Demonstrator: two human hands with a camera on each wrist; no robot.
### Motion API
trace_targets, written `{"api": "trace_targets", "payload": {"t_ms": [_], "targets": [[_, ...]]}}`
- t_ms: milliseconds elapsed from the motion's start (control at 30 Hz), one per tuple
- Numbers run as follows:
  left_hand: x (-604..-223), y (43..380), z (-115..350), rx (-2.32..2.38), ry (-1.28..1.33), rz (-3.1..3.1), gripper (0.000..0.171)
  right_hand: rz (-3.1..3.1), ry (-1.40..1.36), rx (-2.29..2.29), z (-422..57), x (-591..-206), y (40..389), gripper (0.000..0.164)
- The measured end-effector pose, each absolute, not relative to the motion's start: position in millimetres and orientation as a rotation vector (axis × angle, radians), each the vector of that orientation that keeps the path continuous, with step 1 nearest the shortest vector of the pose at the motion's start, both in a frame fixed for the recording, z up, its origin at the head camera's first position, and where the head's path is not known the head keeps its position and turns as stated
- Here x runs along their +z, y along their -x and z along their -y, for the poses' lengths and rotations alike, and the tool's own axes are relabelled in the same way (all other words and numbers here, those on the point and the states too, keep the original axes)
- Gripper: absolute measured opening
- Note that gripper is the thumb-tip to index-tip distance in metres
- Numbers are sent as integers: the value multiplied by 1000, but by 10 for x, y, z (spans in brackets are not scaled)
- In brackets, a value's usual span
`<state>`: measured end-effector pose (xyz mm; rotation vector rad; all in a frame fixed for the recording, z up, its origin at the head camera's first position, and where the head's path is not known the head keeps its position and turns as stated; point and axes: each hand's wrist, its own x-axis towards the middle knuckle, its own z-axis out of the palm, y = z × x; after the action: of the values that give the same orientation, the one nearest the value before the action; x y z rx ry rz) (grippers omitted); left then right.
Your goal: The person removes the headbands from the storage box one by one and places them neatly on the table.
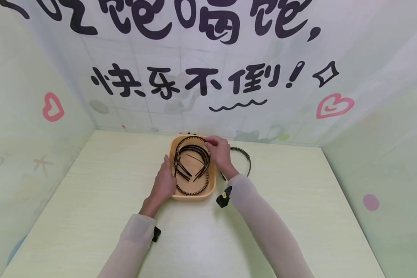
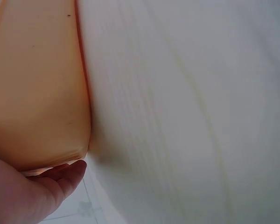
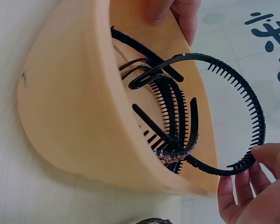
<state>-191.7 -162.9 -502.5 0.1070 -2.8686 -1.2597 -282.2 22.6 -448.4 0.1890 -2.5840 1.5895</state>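
Note:
A toothed black headband [image 3: 257, 109] is pinched between the thumb and fingers of my right hand [image 1: 219, 151], at the far right rim of an orange-tan plastic box [image 1: 194, 198]. Part of this headband sticks up above the rim; its other end reaches in over the pile. Several more black headbands [image 3: 170, 112] lie overlapping inside, some with a glittery surface. On the box's left side, my left hand [image 1: 164, 181] grips the wall. In the left wrist view, its fingers [image 2: 67, 179] wrap the outside of the box.
Another toothed headband [image 1: 249, 159] lies on the pale table [image 1: 281, 204] to the right of the box, partly hidden by my right hand. A printed sheet [image 1: 180, 112] with black lettering stands behind the table, with similar panels at both sides.

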Motion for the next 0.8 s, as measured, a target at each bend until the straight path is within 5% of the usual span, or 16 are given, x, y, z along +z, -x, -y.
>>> {"api": "trace_targets", "payload": {"t_ms": [800], "targets": [[-5040, 1938, 1623, -1248, -110, 2865, 74, 2450, -300, 1835, -282, -4498, 2881, 18]]}}
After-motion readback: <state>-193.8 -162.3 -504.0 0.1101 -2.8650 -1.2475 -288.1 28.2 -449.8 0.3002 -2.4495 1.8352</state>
